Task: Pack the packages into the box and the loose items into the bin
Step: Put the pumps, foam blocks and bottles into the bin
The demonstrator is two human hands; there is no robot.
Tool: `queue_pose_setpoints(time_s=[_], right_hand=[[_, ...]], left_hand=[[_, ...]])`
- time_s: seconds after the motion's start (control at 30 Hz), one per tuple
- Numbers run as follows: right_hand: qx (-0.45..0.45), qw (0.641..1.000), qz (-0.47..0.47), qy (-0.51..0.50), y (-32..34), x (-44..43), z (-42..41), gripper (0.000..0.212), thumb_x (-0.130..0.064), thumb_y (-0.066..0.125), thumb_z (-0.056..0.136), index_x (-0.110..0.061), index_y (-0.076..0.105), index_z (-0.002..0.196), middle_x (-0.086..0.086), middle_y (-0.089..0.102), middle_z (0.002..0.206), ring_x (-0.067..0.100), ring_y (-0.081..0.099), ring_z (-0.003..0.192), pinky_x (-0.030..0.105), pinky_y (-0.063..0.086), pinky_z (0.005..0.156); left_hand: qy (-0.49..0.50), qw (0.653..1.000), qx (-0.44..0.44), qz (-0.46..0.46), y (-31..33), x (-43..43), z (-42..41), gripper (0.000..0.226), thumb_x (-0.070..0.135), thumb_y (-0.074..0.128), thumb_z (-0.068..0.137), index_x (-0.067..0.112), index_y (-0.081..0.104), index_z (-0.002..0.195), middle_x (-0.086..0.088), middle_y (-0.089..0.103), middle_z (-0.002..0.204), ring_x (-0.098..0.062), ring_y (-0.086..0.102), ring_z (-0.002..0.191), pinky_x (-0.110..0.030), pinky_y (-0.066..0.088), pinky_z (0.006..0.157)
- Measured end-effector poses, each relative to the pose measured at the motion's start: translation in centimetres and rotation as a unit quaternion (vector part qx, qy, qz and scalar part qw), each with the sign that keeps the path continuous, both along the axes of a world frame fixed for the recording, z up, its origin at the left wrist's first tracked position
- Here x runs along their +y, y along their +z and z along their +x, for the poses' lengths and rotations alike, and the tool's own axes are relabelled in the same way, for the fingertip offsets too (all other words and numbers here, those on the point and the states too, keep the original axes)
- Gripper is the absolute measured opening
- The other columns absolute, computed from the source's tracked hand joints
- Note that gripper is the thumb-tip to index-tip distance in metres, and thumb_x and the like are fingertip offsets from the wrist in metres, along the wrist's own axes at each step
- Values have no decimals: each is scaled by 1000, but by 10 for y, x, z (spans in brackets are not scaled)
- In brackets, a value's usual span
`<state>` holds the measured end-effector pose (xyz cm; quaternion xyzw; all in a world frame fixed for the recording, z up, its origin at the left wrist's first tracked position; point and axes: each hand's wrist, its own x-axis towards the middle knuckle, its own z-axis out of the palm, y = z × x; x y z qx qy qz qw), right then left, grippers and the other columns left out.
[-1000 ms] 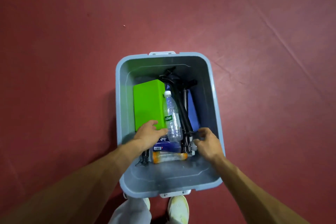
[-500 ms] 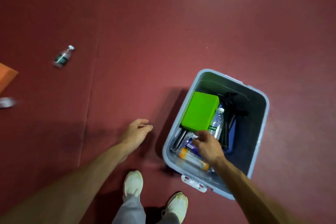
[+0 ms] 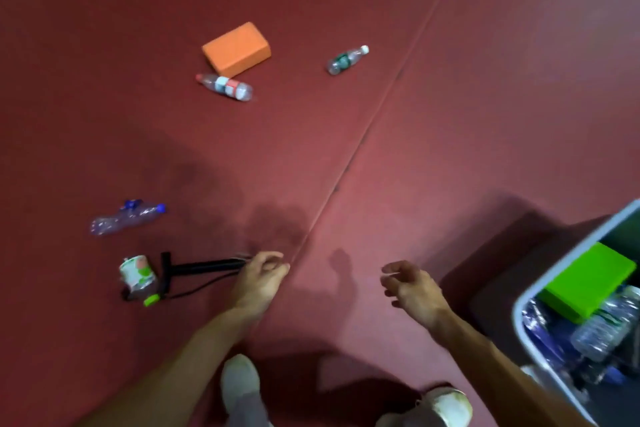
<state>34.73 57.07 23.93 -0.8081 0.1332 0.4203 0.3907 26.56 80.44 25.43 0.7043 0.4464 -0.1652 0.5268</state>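
Dark red flooring [image 3: 450, 114] fills the view, crossed by a thin seam [image 3: 363, 139] running diagonally from the upper right toward the person's feet. Loose items lie scattered over it. An orange rectangular foam block [image 3: 236, 49] sits at the far side, with a clear plastic bottle with a red and white label [image 3: 225, 87] lying just in front of it. A clear plastic bottle with a green label and white cap [image 3: 346, 60] lies to the block's right. Nearer, on the left, lie a crushed clear plastic bottle with a blue cap [image 3: 126, 217] and a clear container with a white and green label and a bright green cap [image 3: 138, 276]. That container rests against a black long-handled tool with a thin cord [image 3: 204, 267].

At the right edge stands the grey plastic bin [image 3: 518, 317], partly cut off. It holds a bright green foam block [image 3: 588, 279] and clear plastic bottles [image 3: 602, 326].

Both hands are held out over the floor and are empty. The left hand [image 3: 259, 279] has loosely curled fingers and overlaps the end of the black tool in the view. The right hand [image 3: 412, 291] is relaxed with fingers half bent, near the bin. Two white shoes [image 3: 240, 380] show below.
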Motion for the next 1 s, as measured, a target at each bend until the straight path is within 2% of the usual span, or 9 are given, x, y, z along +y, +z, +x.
queue_pose_setpoints(time_s=[0.1,0.2,0.33,0.43,0.57,0.67,0.87,0.93,1.0], right_hand=[[7,999,-11,41,-7,73,-25,10,-8,62,88,-13,64,97,9,66,87,24,61,78,42,53,80],[11,994,-2,108,-22,141,-48,13,-10,63,87,-23,63,87,8,67,87,24,61,78,42,53,79],[-10,975,-16,221,-48,201,-71,12,-17,64,84,-29,62,85,2,68,82,20,62,78,35,53,80],[-31,955,-7,295,-71,242,-83,12,-15,64,86,-22,61,94,1,66,80,17,58,74,14,42,64],[-67,916,-8,395,-127,285,-93,18,-14,61,85,-23,54,99,2,65,91,19,57,79,12,37,59],[-107,887,-2,450,-185,319,-95,35,-18,64,82,-20,55,116,6,63,109,21,58,92,20,38,73],[-148,844,-14,515,-296,390,-93,74,-32,69,82,-14,33,144,11,44,140,26,43,130,29,37,102],[-137,819,-26,557,-319,411,-92,87,-37,68,84,-14,17,150,11,34,148,27,36,136,28,34,105],[-149,791,-39,592,-339,424,-94,99,-43,68,81,-17,4,152,11,26,152,28,30,140,29,31,108]], left_hand=[[22,1000,9,13,-7,74,-52,28,33,68,73,19,63,96,-4,65,94,-19,60,95,-25,44,82],[58,997,50,15,-16,141,-101,17,27,63,82,22,59,98,-4,65,100,-20,60,102,-24,39,84],[164,986,31,26,-40,182,-150,48,33,58,66,4,65,104,-17,68,101,-30,64,101,-32,45,86],[243,969,30,25,-75,193,-177,21,14,62,86,6,64,105,-11,65,97,-26,62,94,-26,42,81],[299,953,4,59,-136,205,-192,13,10,58,88,14,62,99,-6,65,92,-23,61,89,-25,41,76],[300,948,-3,105,-185,229,-193,17,10,55,88,12,64,102,-3,62,88,-16,55,80,-22,37,64],[245,947,-6,207,-268,315,-178,21,18,57,81,8,66,98,-16,67,102,-33,62,97,-35,49,85],[216,954,3,209,-284,342,-169,7,23,58,81,20,60,87,-8,64,92,-28,62,82,-34,51,80],[190,959,8,212,-299,361,-162,8,23,58,84,22,56,92,-4,59,99,-21,59,72,-29,50,74]])
